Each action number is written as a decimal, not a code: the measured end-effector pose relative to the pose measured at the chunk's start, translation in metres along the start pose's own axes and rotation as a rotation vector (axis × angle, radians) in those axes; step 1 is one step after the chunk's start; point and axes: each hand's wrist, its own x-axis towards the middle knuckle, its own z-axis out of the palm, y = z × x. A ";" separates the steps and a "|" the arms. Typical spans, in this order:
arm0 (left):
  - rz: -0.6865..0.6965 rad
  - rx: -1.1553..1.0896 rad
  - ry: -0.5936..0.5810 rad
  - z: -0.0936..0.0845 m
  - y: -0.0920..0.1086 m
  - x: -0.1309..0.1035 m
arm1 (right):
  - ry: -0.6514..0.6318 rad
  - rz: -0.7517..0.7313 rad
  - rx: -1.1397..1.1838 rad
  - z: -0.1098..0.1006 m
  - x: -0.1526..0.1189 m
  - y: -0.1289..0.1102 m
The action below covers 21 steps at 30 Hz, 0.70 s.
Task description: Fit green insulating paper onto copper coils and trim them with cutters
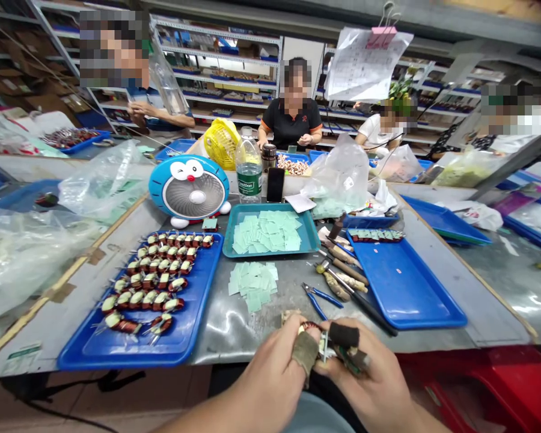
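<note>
Near the front edge of the bench, my left hand (282, 355) and my right hand (369, 367) are closed together around a small copper-wound coil (310, 326). A pale green square sheet (323, 346) stands edge-on against the coil, between my fingers. Wraps cover some of my fingers, and they partly hide the coil. To the left, a blue tray (130, 355) carries rows of similar coils (148, 299). A loose pile of pale green sheets (252, 282) lies ahead of my hands. Blue-handled cutters (322, 296) rest just beyond them.
Behind the pile sits a teal tray (228, 243) of green sheets. A blue tray (410, 294) on the right bears a row of coils with sheets at its far end. Hammers (342, 279), a cartoon fan (189, 186) and a bottle (249, 168) stand or lie around. Several co-workers sit opposite.
</note>
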 end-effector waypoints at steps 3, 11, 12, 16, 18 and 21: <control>-0.018 -0.060 -0.077 -0.010 0.000 0.006 | -0.008 -0.008 -0.012 0.000 0.000 0.004; -0.067 -0.098 -0.058 -0.003 -0.006 0.011 | -0.017 0.002 0.028 0.002 0.001 0.006; -0.050 -0.069 -0.014 0.002 -0.007 0.010 | 0.013 0.014 0.025 0.004 -0.001 0.005; -0.058 -0.068 0.002 0.009 -0.015 0.008 | -0.006 0.079 0.053 0.007 -0.003 0.008; -0.080 -0.123 -0.032 0.003 -0.019 0.011 | -0.092 0.207 0.141 0.006 -0.001 0.013; -0.116 -0.214 0.002 -0.009 -0.024 0.016 | -0.014 0.695 0.376 0.010 -0.007 0.019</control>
